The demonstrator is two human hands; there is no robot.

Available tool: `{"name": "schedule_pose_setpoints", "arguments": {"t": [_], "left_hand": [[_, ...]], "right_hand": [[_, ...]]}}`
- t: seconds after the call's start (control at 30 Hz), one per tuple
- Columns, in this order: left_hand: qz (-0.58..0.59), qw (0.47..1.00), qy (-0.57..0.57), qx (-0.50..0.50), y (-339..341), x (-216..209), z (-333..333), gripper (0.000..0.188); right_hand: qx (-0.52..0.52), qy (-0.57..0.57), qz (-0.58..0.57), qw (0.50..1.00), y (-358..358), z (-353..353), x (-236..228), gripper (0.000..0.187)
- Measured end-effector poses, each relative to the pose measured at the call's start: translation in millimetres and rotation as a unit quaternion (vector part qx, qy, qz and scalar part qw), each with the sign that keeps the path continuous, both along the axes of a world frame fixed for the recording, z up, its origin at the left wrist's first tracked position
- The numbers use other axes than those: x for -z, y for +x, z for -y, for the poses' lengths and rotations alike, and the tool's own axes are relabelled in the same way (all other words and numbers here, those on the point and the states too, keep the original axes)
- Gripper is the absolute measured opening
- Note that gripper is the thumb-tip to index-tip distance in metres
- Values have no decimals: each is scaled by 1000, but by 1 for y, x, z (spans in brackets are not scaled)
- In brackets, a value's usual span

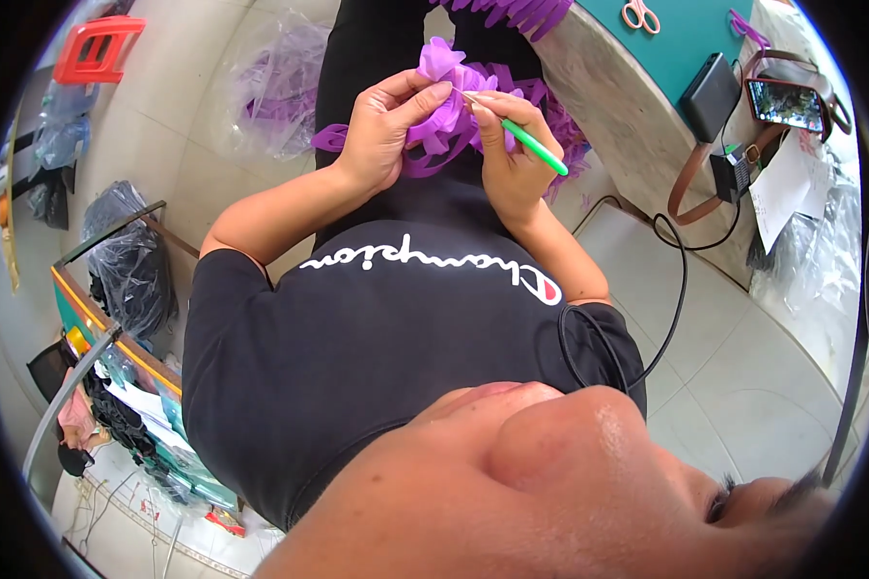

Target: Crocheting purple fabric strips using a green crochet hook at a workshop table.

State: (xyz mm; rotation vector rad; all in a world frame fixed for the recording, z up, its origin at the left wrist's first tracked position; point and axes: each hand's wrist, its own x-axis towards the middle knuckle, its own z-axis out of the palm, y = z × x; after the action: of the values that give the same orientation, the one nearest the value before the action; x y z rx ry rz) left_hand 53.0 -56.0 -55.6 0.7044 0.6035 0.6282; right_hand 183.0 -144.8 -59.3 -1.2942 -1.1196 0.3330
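Above the black trousers (367, 58), purple ribbon (451, 118) is pinched by the left hand (384, 127), fingertips pressed together; a green-handled tool (535, 147) is gripped in the right hand (510, 164), fingers curled, its tip at the ribbon; on the green desk (661, 53), a black box (707, 98) is set near one corner.

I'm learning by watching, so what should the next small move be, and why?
Probably guide the green-handled tool gently into the purple strips: the right hand holds it with its tip close to them, and the left hand pinches them.
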Motion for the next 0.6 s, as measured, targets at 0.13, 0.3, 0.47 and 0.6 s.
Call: {"name": "schedule_pose_setpoints", "arguments": {"t": [0.13, 0.3, 0.47, 0.6], "left_hand": [[0, 1000, -16, 8, 0, -1, -2, 16], [6, 1000, -6, 5, 0, -4, -1, 13], [4, 1000, -2, -3, 2, -5, 0, 11], [2, 1000, 12, -28, 4, 1, 1, 10]], "right_hand": [[9, 14, -30, 999, -2, -2, 3, 10], [17, 17, -19, 1000, -4, -2, 4, 9], [25, 15, 35, 999, -1, -3, -1, 9], [28, 17, 63, 997, -2, -4, 0, 8]]}}
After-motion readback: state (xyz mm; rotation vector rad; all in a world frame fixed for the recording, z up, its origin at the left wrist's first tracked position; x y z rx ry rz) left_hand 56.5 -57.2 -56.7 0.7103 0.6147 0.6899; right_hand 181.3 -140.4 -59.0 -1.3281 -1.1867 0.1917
